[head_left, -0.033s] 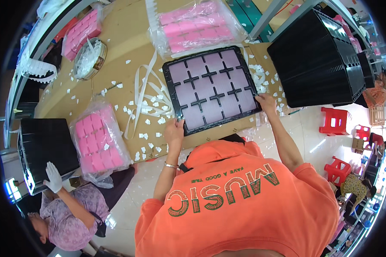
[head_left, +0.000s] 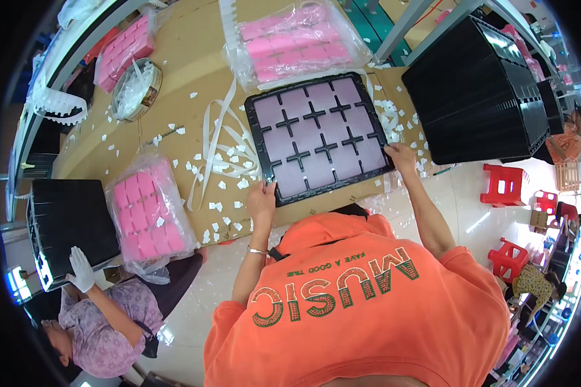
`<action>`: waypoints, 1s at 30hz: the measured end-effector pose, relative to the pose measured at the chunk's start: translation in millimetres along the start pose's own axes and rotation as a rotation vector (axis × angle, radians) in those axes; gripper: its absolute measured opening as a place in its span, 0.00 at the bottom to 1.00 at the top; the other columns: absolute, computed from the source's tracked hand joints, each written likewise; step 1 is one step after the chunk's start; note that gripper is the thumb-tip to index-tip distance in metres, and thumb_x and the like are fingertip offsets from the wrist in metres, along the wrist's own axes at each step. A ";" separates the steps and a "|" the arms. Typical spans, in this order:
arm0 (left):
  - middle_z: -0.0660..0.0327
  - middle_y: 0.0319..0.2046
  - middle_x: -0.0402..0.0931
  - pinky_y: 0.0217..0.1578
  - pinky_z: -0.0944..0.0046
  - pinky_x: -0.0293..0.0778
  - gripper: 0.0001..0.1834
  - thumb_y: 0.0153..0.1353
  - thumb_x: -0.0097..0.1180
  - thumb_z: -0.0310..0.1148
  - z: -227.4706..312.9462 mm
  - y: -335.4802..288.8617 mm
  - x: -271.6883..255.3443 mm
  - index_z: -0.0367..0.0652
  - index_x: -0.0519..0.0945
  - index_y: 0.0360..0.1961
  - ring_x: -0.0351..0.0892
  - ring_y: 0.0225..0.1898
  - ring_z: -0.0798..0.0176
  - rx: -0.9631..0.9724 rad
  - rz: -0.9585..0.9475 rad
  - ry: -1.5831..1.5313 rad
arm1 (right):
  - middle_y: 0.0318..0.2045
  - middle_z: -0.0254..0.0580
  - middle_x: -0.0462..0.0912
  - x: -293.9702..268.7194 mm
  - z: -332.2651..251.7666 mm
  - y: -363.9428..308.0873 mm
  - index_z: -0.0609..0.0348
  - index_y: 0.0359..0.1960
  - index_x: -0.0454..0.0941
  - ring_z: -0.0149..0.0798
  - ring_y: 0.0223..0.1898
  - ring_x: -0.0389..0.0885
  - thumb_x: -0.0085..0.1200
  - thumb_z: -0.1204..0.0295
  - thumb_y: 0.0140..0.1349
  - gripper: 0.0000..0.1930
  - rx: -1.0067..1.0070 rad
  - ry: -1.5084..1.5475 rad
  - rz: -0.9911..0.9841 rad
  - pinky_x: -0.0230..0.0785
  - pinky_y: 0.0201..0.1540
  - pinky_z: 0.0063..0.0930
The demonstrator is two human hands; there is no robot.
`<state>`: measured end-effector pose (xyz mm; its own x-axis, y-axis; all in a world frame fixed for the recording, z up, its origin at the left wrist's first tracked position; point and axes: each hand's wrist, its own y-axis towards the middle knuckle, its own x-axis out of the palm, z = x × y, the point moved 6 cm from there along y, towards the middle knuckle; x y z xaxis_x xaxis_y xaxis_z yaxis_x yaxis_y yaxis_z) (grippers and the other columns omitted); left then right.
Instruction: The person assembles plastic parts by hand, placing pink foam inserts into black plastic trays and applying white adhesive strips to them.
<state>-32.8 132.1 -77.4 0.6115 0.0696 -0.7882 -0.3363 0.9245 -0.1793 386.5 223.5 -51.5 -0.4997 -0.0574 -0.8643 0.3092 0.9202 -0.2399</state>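
A black rectangular tray [head_left: 255, 126] lies on the cardboard-covered table in front of me. Raised black crosses and ribs mark it off into several pale mauve compartments. At its near left corner, my left hand [head_left: 261, 198] is closed on the rim, fingertips at the edge. My right hand [head_left: 402, 157] grips the rim at the near right corner, thumb and fingers pinched there. White ribbon strips [head_left: 214, 132] lie loosely beside the tray's left side. Small white paper bits [head_left: 223, 184] are scattered around it.
Plastic-wrapped pink foam blocks [head_left: 297, 42] sit behind the tray; another wrapped pink pack [head_left: 145, 209] is at left. A tall black tray stack [head_left: 474, 97] stands at right, a smaller black stack [head_left: 74, 216] at left. A round tin [head_left: 135, 90] is far left. A co-worker's gloved hand [head_left: 81, 269] touches the left stack.
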 end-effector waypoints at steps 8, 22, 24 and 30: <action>0.70 0.21 0.73 0.21 0.73 0.61 0.13 0.53 0.61 0.33 -5.4 -2.0 1.2 0.35 0.81 0.36 0.66 0.20 0.75 -0.404 -0.225 -0.845 | 0.27 0.38 0.80 -84.8 -38.6 -14.0 0.69 0.40 0.76 0.30 0.29 0.77 0.60 0.72 0.52 0.15 -0.014 0.749 -0.183 0.69 0.34 0.22; 0.62 0.33 0.78 0.28 0.72 0.71 0.23 0.45 0.47 0.15 125.2 -23.5 -124.6 0.33 0.75 0.46 0.75 0.29 0.71 0.274 -0.099 -1.134 | 0.30 0.30 0.69 -231.7 -29.9 -85.2 0.61 0.35 0.77 0.23 0.32 0.69 0.59 0.79 0.51 0.09 -0.449 1.071 0.115 0.63 0.37 0.18; 0.63 0.34 0.77 0.29 0.74 0.68 0.20 0.47 0.46 0.16 162.8 -12.1 -162.2 0.33 0.74 0.45 0.73 0.30 0.72 0.400 -0.057 -1.020 | 0.31 0.31 0.70 -266.1 -49.5 -85.5 0.62 0.38 0.76 0.24 0.32 0.68 0.59 0.79 0.51 0.12 -0.575 0.947 0.192 0.63 0.38 0.18; 0.60 0.31 0.75 0.30 0.70 0.71 0.21 0.48 0.49 0.16 309.9 12.7 -226.1 0.32 0.71 0.47 0.73 0.29 0.69 0.818 -0.017 -0.962 | 0.38 0.37 0.77 -415.1 -87.6 -78.4 0.60 0.59 0.65 0.26 0.31 0.69 0.48 0.62 0.64 0.24 -0.814 0.697 0.595 0.65 0.38 0.19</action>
<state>46.6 244.2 281.1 0.9997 -0.0186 0.0181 0.0070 0.8650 0.5016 498.8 209.1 364.8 -0.8566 0.4436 -0.2636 0.1657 0.7202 0.6737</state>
